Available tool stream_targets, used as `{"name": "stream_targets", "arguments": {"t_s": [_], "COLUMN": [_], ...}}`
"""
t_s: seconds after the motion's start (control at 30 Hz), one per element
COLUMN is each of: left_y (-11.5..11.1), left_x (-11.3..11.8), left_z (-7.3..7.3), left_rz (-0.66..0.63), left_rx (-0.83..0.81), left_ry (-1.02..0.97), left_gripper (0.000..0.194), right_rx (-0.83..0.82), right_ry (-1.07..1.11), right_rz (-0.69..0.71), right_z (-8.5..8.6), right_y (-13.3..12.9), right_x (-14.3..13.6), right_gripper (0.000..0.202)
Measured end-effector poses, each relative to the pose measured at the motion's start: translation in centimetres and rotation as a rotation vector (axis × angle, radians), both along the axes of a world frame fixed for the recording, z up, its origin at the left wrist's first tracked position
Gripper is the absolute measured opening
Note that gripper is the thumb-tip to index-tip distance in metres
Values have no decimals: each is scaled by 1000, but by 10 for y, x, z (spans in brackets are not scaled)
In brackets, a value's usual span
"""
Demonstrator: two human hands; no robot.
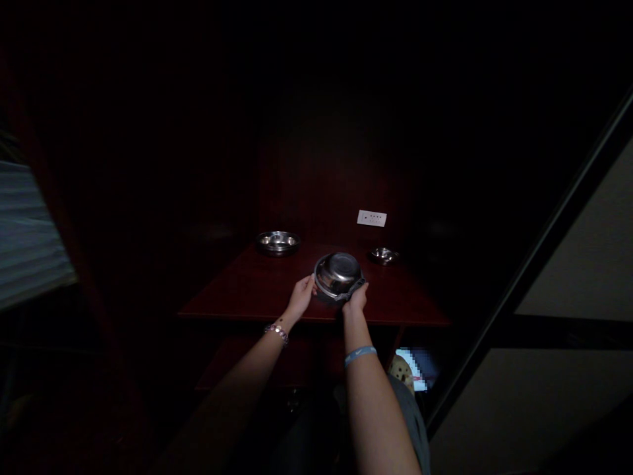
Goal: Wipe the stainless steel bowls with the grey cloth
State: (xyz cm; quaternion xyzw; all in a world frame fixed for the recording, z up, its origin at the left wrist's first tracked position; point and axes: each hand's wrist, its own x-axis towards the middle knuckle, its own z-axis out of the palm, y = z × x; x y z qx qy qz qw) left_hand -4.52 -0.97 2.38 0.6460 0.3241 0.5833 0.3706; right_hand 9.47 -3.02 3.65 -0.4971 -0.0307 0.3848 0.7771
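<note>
A shiny metal bowl (339, 272) is tilted over the dark red shelf, its rounded underside facing me. My left hand (301, 294) pinches its rim at the left. At the lower right edge, my right hand (357, 298) grips the bowl together with a dark grey cloth (350, 289) that lies along the rim. A wide metal dish (277, 243) rests at the shelf's back left. Another small metal bowl (384, 256) stands at the back right, apart from my hands.
The dark red shelf (237, 290) has a front edge just under my hands. A white socket plate (372, 218) is on the back wall. Below are a lower shelf (237, 366) and a light clog with holes (401, 373). A pale framed panel stands at the right.
</note>
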Motion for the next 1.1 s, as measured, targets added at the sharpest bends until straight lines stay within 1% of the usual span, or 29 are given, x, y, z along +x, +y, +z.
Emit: {"name": "stream_targets", "arguments": {"t_s": [0.17, 0.33, 0.6, 0.8, 0.97, 1.1], "left_y": [3, 4, 3, 1, 0, 0], "left_x": [1, 2, 2, 2, 2, 2], "left_z": [-3, -5, -4, -2, -1, -1], "left_rz": [-51, -88, -118, -152, -150, -131], "left_rx": [-30, -44, -50, -58, -51, -51], "left_ry": [-15, -42, -52, -59, -61, -51], "left_gripper": [44, 44, 42, 42, 39, 37], "right_rx": [2, 20, 66, 78, 85, 82], "right_ry": [92, 86, 99, 69, 140, 105], "right_rz": [0, 9, 5, 10, -9, -10], "right_z": [3, 3, 1, 1, 2, 1], "right_y": [0, 1, 3, 2, 2, 3], "right_x": [1, 3, 3, 3, 4, 4], "right_gripper": [52, 52, 51, 49, 45, 45]}}
